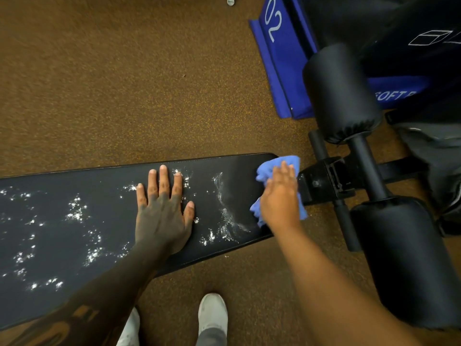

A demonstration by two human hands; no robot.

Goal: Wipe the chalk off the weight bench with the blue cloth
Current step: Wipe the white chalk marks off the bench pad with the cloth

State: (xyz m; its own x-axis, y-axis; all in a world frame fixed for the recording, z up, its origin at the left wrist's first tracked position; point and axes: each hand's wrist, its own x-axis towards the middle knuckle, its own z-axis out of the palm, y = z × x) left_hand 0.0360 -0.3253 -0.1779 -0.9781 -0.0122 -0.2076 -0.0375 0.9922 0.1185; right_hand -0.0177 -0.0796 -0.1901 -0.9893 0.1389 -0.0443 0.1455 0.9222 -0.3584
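- The cloth (pixel 287 161) is pressed under the flat right hand (pixel 279 196) at the bench (pixel 74 176) end.
- The left hand (pixel 162 211) is spread flat, holding nothing.
- Chalk (pixel 76 211) is best swept with overlapping strokes toward one edge.

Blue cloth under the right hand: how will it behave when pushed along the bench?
Probably floppy: the blue cloth is crumpled and bunches around the right hand. Likely light, so it needs pressing. May smear chalk, judging by the arced streak on the bench.
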